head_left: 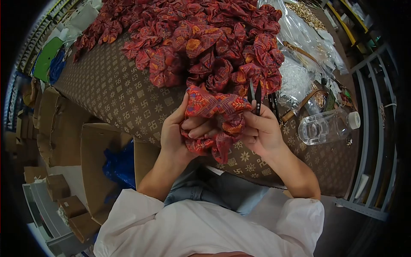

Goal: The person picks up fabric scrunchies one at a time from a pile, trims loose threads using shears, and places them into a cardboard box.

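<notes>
The scrunchie (214,107) sits bunched between both sets of fingers. The left hand (173,132) curls around its near side, thumb on top, and the right hand (263,132) pinches its far edge while gripping black snips (255,96) that point up past the fingertips. It is woven red-orange cloth, gathered and ruffled, and looks light, soft and springy, so it is best gripped by a fold rather than the whole ring. Beyond the fingertips is a pile (205,38) of the same; a clear bottle (325,126) lies to the right of the right knuckles.

Your scrunchie (214,122) is red with orange woven motifs (like the pile (205,43)); your tablecloth (111,85) is brown with cream stars.
</notes>
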`<state>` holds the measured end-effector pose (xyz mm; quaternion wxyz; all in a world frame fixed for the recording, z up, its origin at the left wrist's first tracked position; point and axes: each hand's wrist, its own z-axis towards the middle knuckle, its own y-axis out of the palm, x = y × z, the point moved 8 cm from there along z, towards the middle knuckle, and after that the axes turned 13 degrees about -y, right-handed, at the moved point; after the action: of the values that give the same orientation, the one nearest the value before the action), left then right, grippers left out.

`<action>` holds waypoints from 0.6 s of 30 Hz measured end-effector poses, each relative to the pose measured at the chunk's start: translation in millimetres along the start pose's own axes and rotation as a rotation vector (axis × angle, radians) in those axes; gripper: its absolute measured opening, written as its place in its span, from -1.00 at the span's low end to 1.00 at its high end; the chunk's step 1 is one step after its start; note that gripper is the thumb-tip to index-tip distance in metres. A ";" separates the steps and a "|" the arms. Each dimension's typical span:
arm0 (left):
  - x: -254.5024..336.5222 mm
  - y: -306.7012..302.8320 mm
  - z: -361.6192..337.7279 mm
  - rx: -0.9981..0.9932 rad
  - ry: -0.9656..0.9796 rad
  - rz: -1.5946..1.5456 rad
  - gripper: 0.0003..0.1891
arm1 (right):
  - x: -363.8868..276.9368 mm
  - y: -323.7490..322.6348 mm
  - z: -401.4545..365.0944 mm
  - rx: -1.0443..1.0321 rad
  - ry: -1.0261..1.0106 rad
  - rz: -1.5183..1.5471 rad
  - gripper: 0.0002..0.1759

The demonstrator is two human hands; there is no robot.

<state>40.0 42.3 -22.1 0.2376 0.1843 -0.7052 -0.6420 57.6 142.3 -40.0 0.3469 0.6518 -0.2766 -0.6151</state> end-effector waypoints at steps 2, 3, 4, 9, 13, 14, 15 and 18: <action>-3.1 -0.4 -1.5 0.047 -0.029 0.112 -0.61 | 2.8 0.4 -3.2 0.029 0.031 0.010 -0.85; -3.7 1.1 -1.7 0.040 -0.024 0.118 -0.61 | 2.4 -1.9 -3.2 0.064 0.028 -0.014 -0.86; -4.1 0.2 -1.2 0.063 -0.016 0.120 -0.61 | 1.0 -4.7 -3.0 0.098 0.022 -0.039 -0.87; -3.7 -2.9 0.4 0.106 0.029 0.152 -0.61 | -1.3 -3.8 -1.1 0.039 -0.013 0.051 -0.87; -3.6 -5.8 1.7 0.088 0.049 0.163 -0.60 | -3.9 -1.4 -1.3 0.063 0.011 0.081 -0.89; -3.0 -6.3 1.4 0.079 0.069 0.164 -0.58 | -3.7 -0.8 -1.5 0.063 0.014 0.065 -0.89; -2.9 -8.5 1.7 0.082 0.065 0.162 -0.58 | -2.3 -2.1 -1.5 0.068 0.014 0.067 -0.89; -6.9 9.7 4.6 -0.058 0.054 0.302 -0.64 | -4.0 1.6 0.6 0.048 -0.035 0.008 -0.91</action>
<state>43.4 51.0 -13.4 0.3557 0.0861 -0.6995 -0.6139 56.7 144.4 -36.4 0.3287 0.6480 -0.2997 -0.6183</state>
